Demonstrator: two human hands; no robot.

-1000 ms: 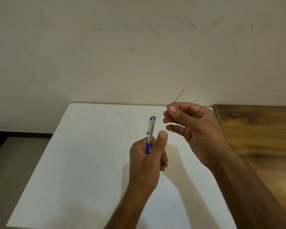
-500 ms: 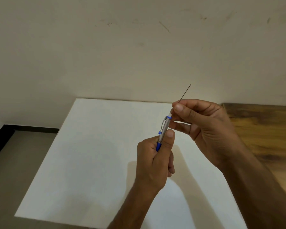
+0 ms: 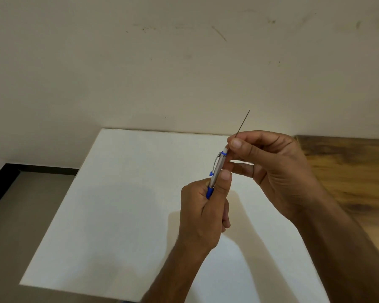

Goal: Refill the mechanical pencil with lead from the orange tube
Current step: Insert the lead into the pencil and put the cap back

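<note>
**deskguy:** ok so what's going on up top? Biggest thing first, the white table (image 3: 123,215) is taking up most of the view and running back to a scuffed cream wall (image 3: 162,73). A wooden surface (image 3: 348,171) is sitting along the table's right edge, and grey floor (image 3: 20,215) is showing off its left edge.

**leadhead:** yep, and both your hands are hovering over the table's right half, not touching it. Your right hand (image 3: 278,171) is the one nearer the wall, and it's pinching a thin dark lead (image 3: 242,123) between thumb and fingertips, with the lead poking up and tilting right toward the wall.

**deskguy:** and the left?

**leadhead:** your left hand (image 3: 201,217) is wrapping closed around the lower part of the mechanical pencil (image 3: 217,169), thumb pressing on the silver barrel just above the blue grip. The pencil is standing nearly upright over the table, back end up, and that white and blue end is sitting right against your right thumb. Can't tell if the lead's lower end is in the pencil, your fingers are hiding it.
</note>
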